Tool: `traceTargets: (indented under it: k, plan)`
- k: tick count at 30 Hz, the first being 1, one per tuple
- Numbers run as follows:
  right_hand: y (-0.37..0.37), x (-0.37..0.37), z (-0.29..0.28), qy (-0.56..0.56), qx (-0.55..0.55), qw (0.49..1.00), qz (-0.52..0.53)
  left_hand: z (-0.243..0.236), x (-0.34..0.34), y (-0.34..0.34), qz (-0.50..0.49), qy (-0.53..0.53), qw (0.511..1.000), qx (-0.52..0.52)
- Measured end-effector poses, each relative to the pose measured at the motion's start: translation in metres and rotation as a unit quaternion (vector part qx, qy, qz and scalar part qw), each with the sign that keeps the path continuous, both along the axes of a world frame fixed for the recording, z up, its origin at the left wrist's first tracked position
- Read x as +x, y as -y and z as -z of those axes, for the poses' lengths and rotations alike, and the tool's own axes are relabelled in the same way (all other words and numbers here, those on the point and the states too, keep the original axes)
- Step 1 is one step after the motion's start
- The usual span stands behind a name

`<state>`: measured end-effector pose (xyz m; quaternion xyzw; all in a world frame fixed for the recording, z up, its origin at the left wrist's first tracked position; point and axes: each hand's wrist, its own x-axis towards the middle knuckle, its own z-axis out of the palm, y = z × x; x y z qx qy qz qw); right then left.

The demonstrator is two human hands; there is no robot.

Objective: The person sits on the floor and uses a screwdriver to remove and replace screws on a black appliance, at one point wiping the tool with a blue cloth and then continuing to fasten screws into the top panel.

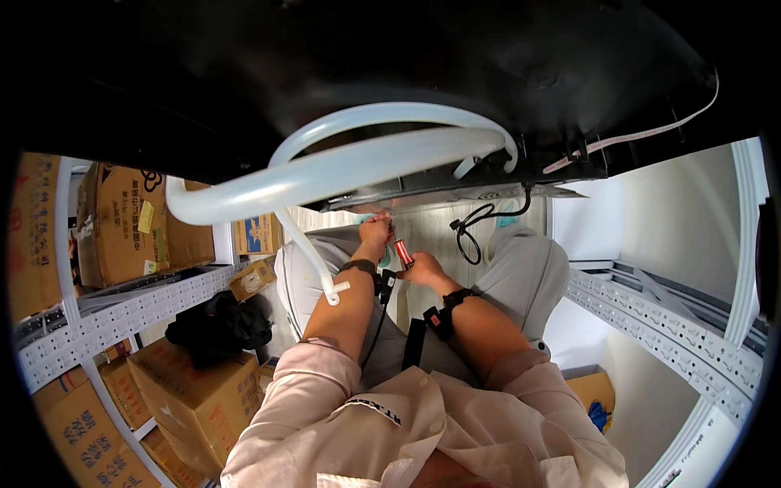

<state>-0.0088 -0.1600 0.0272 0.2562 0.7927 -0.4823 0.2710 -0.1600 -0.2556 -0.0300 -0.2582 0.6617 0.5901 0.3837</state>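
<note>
Two bare hands are meeting low over the pale floor [317,218], between two grey trouser legs and below one large black panel [390,65]. The right hand [423,269] is closing around the lower end of one red-and-white handled tool [403,254], which is slanting up toward the left hand [377,230]. The left hand is curling nearly closed by the tool's far end; whether its fingers are gripping the shaft or something small beside it, I cannot tell. Two black wrist straps [360,266] are circling the forearms, one on each.

One thick whitish hose [325,172] is bending across in front of the panel, and thinner white tubing [390,111] is looping behind it; one tube end [333,294] is hanging above the left forearm. One black cable [465,232] is dangling in a loop to the right of the hands, and one thin pale strip [643,134] is running along the panel.

Two perforated metal shelves [146,313] are flanking the person. At least five cardboard boxes [122,228] are standing on the left, near one black bundle [224,329]; one more is sitting at lower right.
</note>
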Motion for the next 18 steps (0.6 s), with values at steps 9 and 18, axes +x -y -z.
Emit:
traceTargets:
  k: [9,18]
  plan:
    - [-0.005,-0.005,-0.010,0.046,0.011,0.998,-0.029,0.003,-0.001,-0.003,0.007,-0.007,1.000,0.003]
    - [0.000,-0.001,-0.011,-0.005,0.039,0.999,0.008,0.002,-0.003,-0.003,-0.005,-0.008,1.000,0.001]
